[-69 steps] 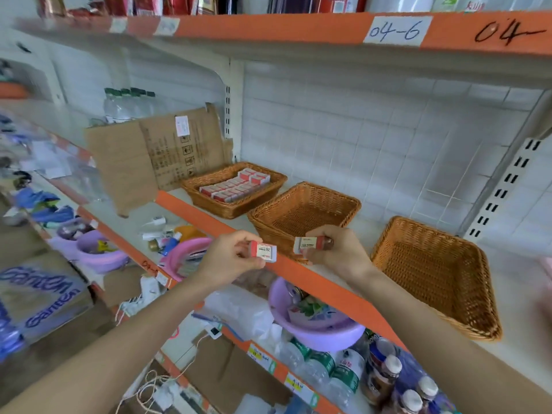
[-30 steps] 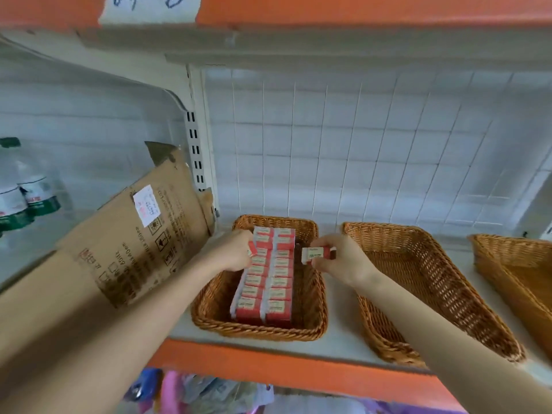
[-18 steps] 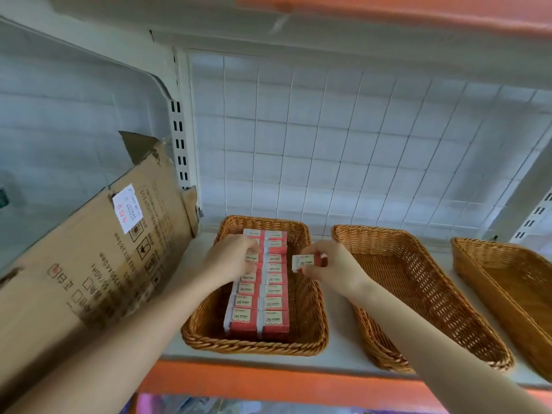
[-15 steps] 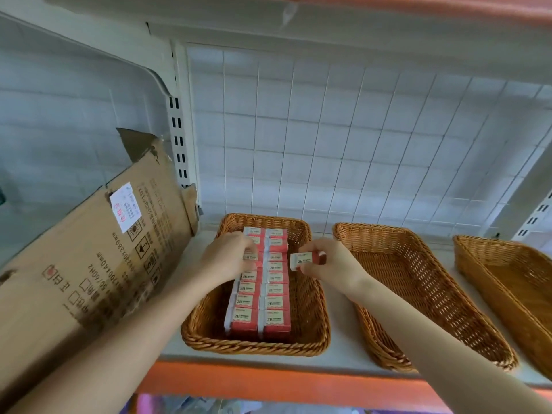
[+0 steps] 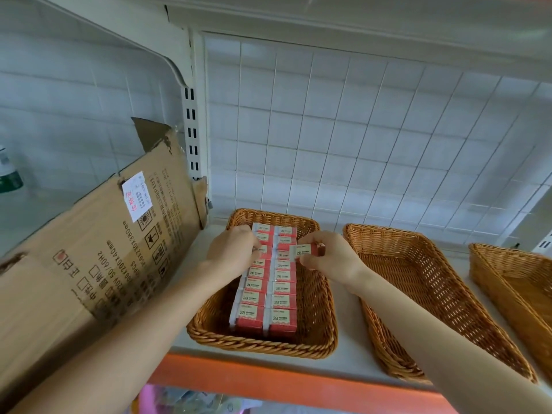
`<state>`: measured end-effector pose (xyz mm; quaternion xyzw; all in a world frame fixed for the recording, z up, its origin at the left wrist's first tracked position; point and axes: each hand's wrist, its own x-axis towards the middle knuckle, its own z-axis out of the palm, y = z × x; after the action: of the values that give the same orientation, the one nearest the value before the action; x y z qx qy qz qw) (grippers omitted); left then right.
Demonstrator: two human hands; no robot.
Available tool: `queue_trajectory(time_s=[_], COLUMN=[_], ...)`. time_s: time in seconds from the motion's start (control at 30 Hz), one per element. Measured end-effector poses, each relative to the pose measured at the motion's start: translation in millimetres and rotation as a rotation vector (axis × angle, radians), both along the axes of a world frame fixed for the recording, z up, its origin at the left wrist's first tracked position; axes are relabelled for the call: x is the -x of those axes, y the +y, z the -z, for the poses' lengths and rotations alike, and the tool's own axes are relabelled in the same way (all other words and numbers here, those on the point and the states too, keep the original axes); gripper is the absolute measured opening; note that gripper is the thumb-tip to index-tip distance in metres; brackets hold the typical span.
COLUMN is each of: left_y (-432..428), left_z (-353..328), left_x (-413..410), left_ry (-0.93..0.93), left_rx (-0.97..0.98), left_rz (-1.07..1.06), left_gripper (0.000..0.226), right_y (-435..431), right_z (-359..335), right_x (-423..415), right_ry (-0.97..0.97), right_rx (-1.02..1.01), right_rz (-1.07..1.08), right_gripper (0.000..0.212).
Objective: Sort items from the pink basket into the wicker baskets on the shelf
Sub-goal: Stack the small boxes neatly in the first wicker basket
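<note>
Head view: since a moment ago, left hand (image 5: 234,249) has sunk onto eraser rows (image 5: 264,282) in left wicker basket (image 5: 316,333); its eraser no longer visible, likely placed. Left fingers curled down on rows; holding anything, cannot tell. Right hand (image 5: 328,258) still over basket, fingers (image 5: 306,259) pinching 2B eraser (image 5: 304,250), next to place.

Boxes in left wicker basket (image 5: 319,306), two rows (image 5: 264,294): "2B" on each label.
Box in right hand (image 5: 331,258), held over basket (image 5: 304,251): "2B".
Cardboard sheet (image 5: 98,264): "380mm", "50/60Hz", "PCS"; other print unreadable.
White sticker on cardboard (image 5: 136,196): red characters, illegible.
</note>
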<state>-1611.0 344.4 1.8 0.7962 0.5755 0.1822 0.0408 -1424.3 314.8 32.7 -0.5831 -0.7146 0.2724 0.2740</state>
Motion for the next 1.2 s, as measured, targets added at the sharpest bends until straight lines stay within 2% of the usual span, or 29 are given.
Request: queue_trajectory(time_s=[0.43, 0.6, 0.73, 0.87, 1.2], left_y=[9.4, 10.9, 13.0, 15.4, 16.8], left_z=[12.3, 13.7, 16.0, 17.9, 19.2], left_x=[-3.2, -1.1, -1.2, 0.1, 0.8], left_ry=[-0.067, -0.082, -0.082, -0.088, -0.116], left_rx=[-0.005, 0.011, 0.035, 0.053, 0.072], left_rz=[-0.026, -0.023, 0.003, 0.007, 0.012], left_gripper=[0.025, 0.025, 0.015, 0.015, 0.021], right_y=[6.3, 10.0, 15.4, 18.9, 26.6], right_z=[9.4, 22.5, 28.1, 29.7, 24.6], right_x=[-0.9, 6.7, 18.4, 20.7, 19.0], right_ry=[-0.018, -0.279, -0.362, -0.468, -0.500], right_rx=[-0.002, -0.129, -0.188, -0.202, -0.174], right_rz=[-0.038, -0.065, -0.069, -0.060, -0.018], right_gripper=[0.027, 0.031, 0.032, 0.029, 0.018])
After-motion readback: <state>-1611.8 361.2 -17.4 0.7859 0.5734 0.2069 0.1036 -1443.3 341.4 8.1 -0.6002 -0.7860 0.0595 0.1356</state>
